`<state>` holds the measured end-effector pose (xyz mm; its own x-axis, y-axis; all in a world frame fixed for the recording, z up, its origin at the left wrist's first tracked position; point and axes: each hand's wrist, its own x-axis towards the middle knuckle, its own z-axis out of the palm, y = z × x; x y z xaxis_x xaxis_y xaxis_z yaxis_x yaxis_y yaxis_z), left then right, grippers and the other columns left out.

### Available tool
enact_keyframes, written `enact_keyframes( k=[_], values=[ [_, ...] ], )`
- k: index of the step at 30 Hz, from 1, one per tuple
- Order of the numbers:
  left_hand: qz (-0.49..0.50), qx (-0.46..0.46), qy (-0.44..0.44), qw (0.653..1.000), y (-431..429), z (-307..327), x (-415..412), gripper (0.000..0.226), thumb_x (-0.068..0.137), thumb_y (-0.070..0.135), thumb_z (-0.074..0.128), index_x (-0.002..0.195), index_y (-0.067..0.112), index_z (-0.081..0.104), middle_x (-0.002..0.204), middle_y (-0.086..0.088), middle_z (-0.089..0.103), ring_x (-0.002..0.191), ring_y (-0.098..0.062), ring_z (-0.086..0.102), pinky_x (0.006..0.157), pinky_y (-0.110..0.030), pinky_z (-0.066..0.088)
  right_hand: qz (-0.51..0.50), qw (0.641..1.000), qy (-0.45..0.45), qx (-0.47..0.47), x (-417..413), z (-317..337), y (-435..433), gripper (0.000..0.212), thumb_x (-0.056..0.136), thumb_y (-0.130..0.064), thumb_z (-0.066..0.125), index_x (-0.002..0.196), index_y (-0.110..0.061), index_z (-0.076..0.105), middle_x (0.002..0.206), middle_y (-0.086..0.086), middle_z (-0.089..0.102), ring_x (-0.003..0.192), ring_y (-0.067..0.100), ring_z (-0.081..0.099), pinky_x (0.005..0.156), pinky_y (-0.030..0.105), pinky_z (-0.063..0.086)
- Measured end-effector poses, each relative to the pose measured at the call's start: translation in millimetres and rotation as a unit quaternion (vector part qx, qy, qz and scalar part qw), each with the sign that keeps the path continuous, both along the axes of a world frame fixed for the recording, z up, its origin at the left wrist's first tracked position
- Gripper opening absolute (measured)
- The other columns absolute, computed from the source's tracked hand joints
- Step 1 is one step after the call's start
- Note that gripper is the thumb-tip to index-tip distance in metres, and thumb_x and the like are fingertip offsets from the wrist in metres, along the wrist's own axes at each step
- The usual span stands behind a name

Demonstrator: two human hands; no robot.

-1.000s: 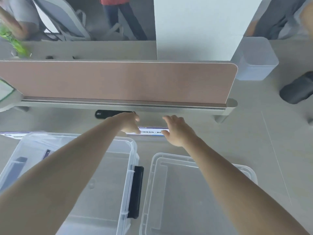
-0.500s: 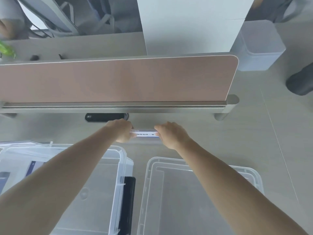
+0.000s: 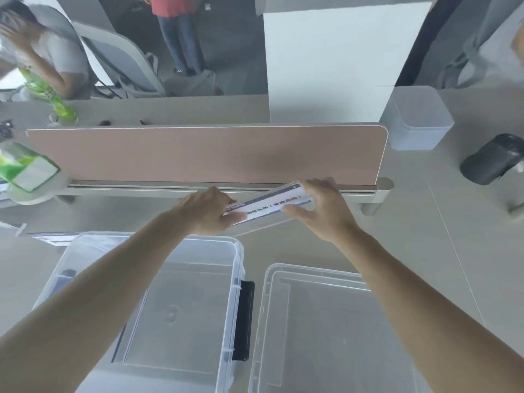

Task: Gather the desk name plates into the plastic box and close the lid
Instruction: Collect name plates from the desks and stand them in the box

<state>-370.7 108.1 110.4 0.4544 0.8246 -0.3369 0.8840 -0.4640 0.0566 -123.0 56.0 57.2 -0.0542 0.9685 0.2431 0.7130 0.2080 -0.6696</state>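
Grip first: left hand [image 3: 208, 212] is pinching the near-left end of the name plate [image 3: 269, 205], and the right hand [image 3: 323, 211] has its thumb under and fingers over the far-right end, so both hands are clamped on the same plate. There's only the head view, so that's all I've got.

What changed: half a second back the plate was lying flat and level on the surface [image 3: 397, 251] between my hands; now it's up off it and tilted, right end raised toward 1 o'clock against the foot of the brown divider [image 3: 207, 154]. I'd call that the pickup done, with the carry to the box next.

The plastic box [image 3: 181, 307] sits at 7 o'clock from the plate, open, with a black latch [image 3: 243, 316] on its right side. I think I can see a dark-edged plate or two already lying at its left wall, but my left forearm covers most of it, so no count. The lid [image 3: 326, 321] lies flat just beside the box at 5 o'clock, so closing is clearly not done yet.

Other stuff: a pale plastic bin [image 3: 416, 120] at 2 o'clock, a black object [image 3: 493, 163] past it, and a green pack [image 3: 25, 168] at 9 o'clock. Something flat, maybe another plate [image 3: 54, 239], pokes out beyond the box's far-left corner. Nothing blocks the way to the box except my own arm.
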Motion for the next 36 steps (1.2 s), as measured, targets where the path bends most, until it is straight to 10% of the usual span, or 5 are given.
enact_keyframes(
  k=[12,17,25,31,36],
  values=[
    [0.155,0.092,-0.282,0.942,-36.7,58.3,-90.6,0.090,0.054,0.086,0.061,0.128,0.034,0.057,0.116,0.011,0.060,0.101,-0.013,0.058,0.089,-0.034,0.049,-0.006,0.984,0.110,0.142,-83.2,65.7,-52.4,0.003,0.089,-0.023,0.068,0.091,-0.022,0.069,0.067,-0.024,0.053,0.064,0.005,0.048,0.061,0.023,0.039],
    [0.374,-0.162,-0.583,0.703,-55.8,62.6,-121.6,0.129,0.035,0.097,0.057,0.145,0.034,0.031,0.141,-0.001,0.041,0.127,-0.033,0.046,0.101,-0.050,0.042,-0.043,0.972,0.127,0.194,-134.5,82.1,-70.6,0.011,0.088,-0.009,0.071,0.083,-0.015,0.063,0.070,-0.037,0.053,0.065,-0.014,0.048,0.062,0.004,0.031],
    [0.416,-0.310,-0.730,0.444,-82.8,67.1,-162.3,0.034,0.081,0.050,0.067,0.105,0.030,0.054,0.120,-0.005,0.052,0.113,-0.034,0.055,0.099,-0.050,0.048,-0.070,0.973,0.138,0.172,-246.3,84.8,-111.6,0.006,0.093,-0.026,0.063,0.087,-0.026,0.061,0.065,-0.020,0.053,0.059,0.004,0.044,0.058,0.019,0.037],
    [0.365,-0.257,-0.669,0.595,-72.5,74.4,-208.3,0.055,0.078,0.041,0.067,0.124,0.017,0.048,0.093,-0.008,0.058,0.070,-0.023,0.058,0.069,-0.036,0.055,-0.003,0.994,0.081,-0.066,-287.2,103.5,-149.6,0.038,0.088,-0.053,0.058,0.121,-0.034,0.049,0.103,-0.023,0.065,0.091,-0.008,0.059,0.078,0.023,0.044],
    [0.312,-0.209,-0.536,0.756,-73.3,76.5,-211.8,0.073,0.058,0.058,0.073,0.122,0.029,0.051,0.123,-0.009,0.051,0.097,-0.026,0.065,0.065,-0.039,0.062,-0.046,0.968,0.142,-0.202,-310.1,127.2,-161.3,0.065,0.081,-0.067,0.055,0.134,-0.031,0.044,0.123,-0.015,0.060,0.101,0.002,0.065,0.092,0.038,0.054]
  ],
)
